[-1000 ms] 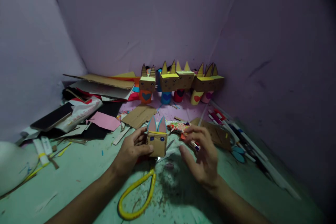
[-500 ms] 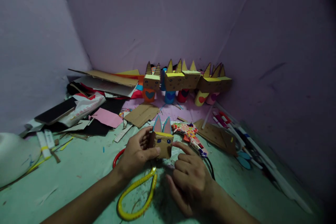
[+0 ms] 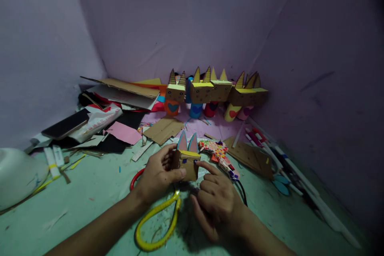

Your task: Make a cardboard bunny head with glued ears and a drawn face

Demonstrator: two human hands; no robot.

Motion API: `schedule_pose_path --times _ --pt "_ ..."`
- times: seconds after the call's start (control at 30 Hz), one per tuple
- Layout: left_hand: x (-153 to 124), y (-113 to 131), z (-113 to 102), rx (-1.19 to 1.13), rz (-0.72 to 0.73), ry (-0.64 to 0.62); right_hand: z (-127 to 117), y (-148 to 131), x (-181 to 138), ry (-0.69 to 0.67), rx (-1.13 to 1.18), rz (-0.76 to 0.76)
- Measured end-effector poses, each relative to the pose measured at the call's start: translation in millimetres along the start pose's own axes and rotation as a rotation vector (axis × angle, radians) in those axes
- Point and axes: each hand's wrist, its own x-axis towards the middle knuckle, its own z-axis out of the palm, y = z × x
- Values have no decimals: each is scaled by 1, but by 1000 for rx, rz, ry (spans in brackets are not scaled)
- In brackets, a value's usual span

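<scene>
A small cardboard animal head (image 3: pixel 189 167) is upright in my left hand (image 3: pixel 157 174), whose thumb presses its front and whose fingers go round its left side, partly hidden. The head has two tall ears, pink with blue edges, a yellow strip on top and two dark blue eye pieces. My right hand (image 3: pixel 220 196) stretches its index finger to the eye piece at the head's right side and touches it. The other fingers of that hand are curled, with nothing visible in them. Below the head lie scissors with a yellow handle loop (image 3: pixel 157 224) and a red one (image 3: pixel 136 178).
Several finished cardboard animal figures (image 3: pixel 201 93) stand along the back wall. Cardboard and coloured paper (image 3: pixel 124 133) pile up at the left, near a white rounded object (image 3: pixel 21 178). A flower-patterned glue gun (image 3: pixel 219 154) lies beyond my right hand, with markers (image 3: pixel 258 138) farther right.
My right index fingertip has moved from the head's right edge onto the eye piece there. The whole view has shifted slightly; my left hand keeps its hold.
</scene>
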Motion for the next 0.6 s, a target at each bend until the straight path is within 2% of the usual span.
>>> schedule_pose_path --times 0.6 --pt "-1 0 0 28 10 -10 0 1 1 18 20 5"
